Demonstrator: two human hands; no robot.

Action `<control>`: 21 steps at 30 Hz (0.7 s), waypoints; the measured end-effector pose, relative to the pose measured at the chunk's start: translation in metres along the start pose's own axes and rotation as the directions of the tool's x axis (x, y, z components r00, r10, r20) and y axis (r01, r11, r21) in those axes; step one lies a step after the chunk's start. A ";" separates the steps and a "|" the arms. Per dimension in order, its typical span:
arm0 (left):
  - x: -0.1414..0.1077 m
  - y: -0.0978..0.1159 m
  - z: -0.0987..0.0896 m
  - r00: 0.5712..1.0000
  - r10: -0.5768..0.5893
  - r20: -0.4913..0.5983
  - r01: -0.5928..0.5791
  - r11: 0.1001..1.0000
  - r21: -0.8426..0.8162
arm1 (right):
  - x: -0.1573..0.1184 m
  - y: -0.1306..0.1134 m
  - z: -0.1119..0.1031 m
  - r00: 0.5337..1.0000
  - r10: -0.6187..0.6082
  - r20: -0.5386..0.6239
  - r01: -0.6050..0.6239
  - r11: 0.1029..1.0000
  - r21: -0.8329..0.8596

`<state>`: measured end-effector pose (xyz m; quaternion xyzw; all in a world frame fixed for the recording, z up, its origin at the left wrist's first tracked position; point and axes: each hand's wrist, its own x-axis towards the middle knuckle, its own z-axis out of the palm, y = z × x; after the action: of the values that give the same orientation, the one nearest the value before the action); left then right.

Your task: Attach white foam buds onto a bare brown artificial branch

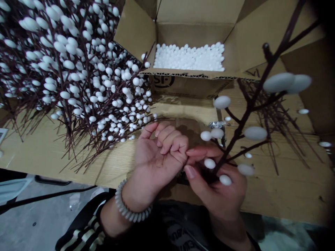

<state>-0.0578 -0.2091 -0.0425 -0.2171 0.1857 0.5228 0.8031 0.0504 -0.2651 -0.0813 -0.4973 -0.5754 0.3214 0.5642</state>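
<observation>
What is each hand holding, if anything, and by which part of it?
The right hand holds a dark branch by its lower part. The left hand is curled; whether it holds anything cannot be told.

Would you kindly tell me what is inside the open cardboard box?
The cardboard box holds a mass of small white balls; the upper ones cover whatever lies beneath, so that cannot be seen.

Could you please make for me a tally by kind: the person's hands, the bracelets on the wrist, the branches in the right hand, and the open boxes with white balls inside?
Hands (left hand, right hand): 2
Bracelet: 1
Branch in the right hand: 1
Open box with white balls inside: 1
Total: 5
</observation>
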 end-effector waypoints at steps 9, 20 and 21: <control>0.002 0.001 -0.002 1.000 -0.005 0.010 0.005 1.000 -0.025 | -0.002 -0.001 0.000 1.000 -0.007 0.018 0.007 1.000 0.000; 0.001 0.001 0.001 1.000 -0.019 -0.008 0.018 0.995 -0.097 | 0.001 -0.001 0.002 1.000 0.020 0.016 -0.020 1.000 0.016; 0.002 0.001 0.001 1.000 -0.024 -0.004 0.023 0.995 -0.101 | 0.000 -0.001 0.001 0.999 0.032 0.018 -0.032 0.999 0.026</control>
<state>-0.0577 -0.2070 -0.0427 -0.2609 0.1588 0.5214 0.7968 0.0490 -0.2655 -0.0801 -0.4962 -0.5682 0.3421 0.5603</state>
